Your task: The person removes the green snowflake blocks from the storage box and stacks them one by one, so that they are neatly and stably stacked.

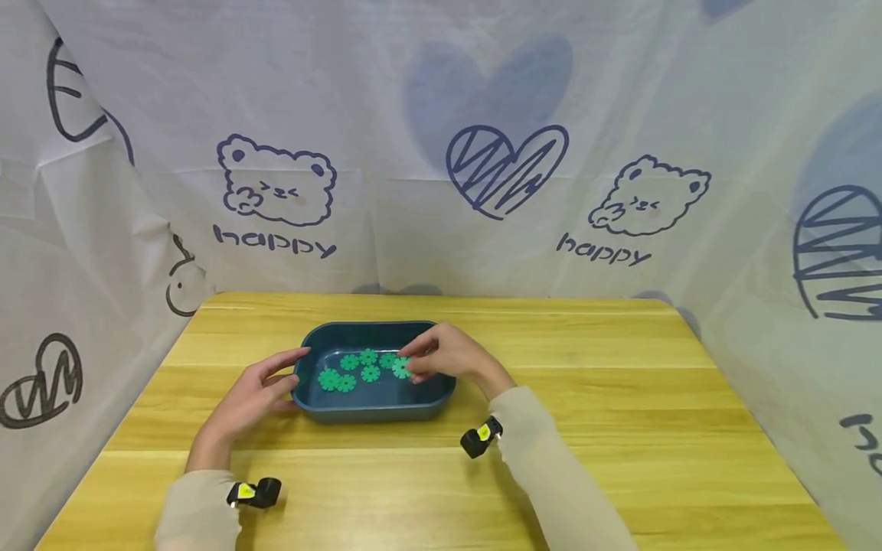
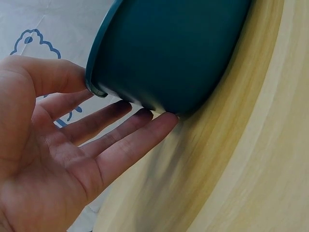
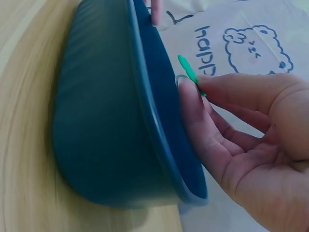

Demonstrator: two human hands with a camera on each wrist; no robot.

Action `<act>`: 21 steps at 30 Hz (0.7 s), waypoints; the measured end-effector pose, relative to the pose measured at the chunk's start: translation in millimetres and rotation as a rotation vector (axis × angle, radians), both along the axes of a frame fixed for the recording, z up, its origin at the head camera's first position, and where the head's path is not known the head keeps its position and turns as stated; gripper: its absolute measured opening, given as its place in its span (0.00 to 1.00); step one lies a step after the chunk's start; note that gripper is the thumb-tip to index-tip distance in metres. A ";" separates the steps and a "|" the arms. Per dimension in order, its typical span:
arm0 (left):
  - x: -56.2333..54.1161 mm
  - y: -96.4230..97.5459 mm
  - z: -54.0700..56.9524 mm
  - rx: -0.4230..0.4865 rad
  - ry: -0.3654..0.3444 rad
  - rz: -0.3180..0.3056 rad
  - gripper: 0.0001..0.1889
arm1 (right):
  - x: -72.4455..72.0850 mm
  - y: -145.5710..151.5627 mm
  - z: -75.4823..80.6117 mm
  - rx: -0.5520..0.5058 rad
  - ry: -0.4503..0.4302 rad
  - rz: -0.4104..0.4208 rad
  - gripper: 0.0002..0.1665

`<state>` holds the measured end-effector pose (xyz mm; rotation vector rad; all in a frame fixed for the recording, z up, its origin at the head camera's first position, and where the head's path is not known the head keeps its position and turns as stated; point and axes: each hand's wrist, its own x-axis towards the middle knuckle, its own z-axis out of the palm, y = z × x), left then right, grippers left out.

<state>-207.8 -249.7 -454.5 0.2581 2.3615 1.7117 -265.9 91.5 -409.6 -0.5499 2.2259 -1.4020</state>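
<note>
A dark teal oval plastic tub (image 1: 375, 415) stands on the table. Several green snowflake-shaped plastic discs (image 1: 346, 383) lie flat on its floor, some overlapping. My right hand (image 1: 441, 353) is over the tub's right part and pinches one green disc (image 3: 188, 70) between thumb and fingertip; the right wrist view has it edge-on, just above the rim. At the tub's left end, my left hand (image 1: 258, 390) holds the rim with the thumb. Its other fingertips (image 2: 164, 123) rest against the outer wall in the left wrist view.
The tub sits near the middle of a wood-grain table (image 1: 586, 428). Behind and at both sides hangs a pale curtain (image 1: 400, 229) printed with bears and hearts. A small black camera is strapped to each wrist.
</note>
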 end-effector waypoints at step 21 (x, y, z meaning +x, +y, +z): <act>-0.5 0.7 2.1 0.009 -0.005 0.003 0.28 | 5.7 69.9 2.8 -0.022 0.009 -0.103 0.14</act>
